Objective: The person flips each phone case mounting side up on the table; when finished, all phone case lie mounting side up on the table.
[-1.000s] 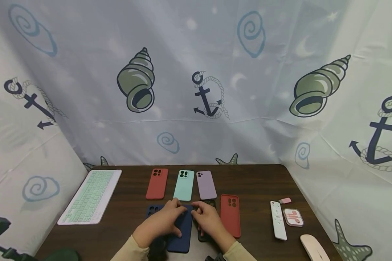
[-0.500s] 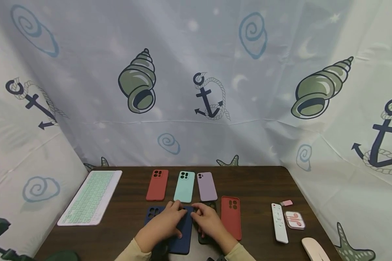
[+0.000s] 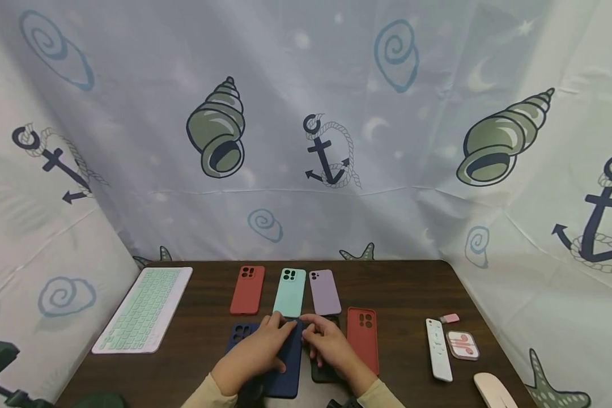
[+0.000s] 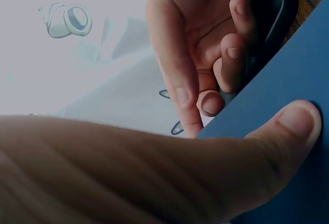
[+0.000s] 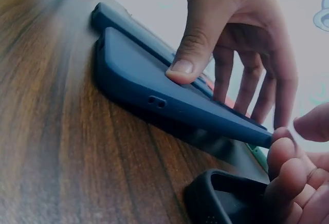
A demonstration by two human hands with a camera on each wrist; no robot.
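My left hand (image 3: 252, 354) lies across a dark blue phone case (image 3: 285, 379), its thumb on the case's flat face and its fingers reaching to the far end. A second dark blue phone case (image 3: 242, 330) with camera cutouts sits just left, partly under this hand. At the right far corner of the first case is my right hand (image 3: 331, 345), index finger extended to the corner, the others loosely curled. Whether that fingertip touches is hard to tell. Beneath the right hand lies a black phone case (image 5: 205, 198), partly hidden by it in the right wrist view.
Behind the hands lie a red phone case (image 3: 247, 290), a mint one (image 3: 289, 293) and a lilac one (image 3: 324, 293). Another red case (image 3: 362, 343) is right. Further out are a keyboard (image 3: 143, 311), white remote (image 3: 438, 350), earphone box (image 3: 462, 345), pink USB stick (image 3: 450, 318) and mouse (image 3: 494, 391).
The head view has shifted slightly, moving the whole scene a little right and down. Both hands stay nearly in place at the blue phone case.
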